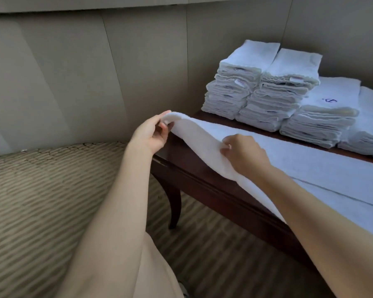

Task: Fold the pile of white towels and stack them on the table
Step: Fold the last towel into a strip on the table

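A: Left hand (152, 134), centre of frame?
B: Curled round the far end of the white towel (289, 164), thumb under, fingers over, lifting that end clear of the table (202, 181) edge.

A: Right hand (243, 153)?
B: Just right of centre, knuckles up, fingers bent and pinching the towel's near edge where the raised part begins.

A: Rest of the towel?
B: Stretched flat in a long strip along the dark wooden table, running off toward the lower right.

A: Upper right?
B: Four stacks of folded towels (265, 87) side by side along the table's back edge, against the beige wall (73, 72); blue marks on the two rightmost.

A: Lower left?
B: Striped carpet (41, 201).
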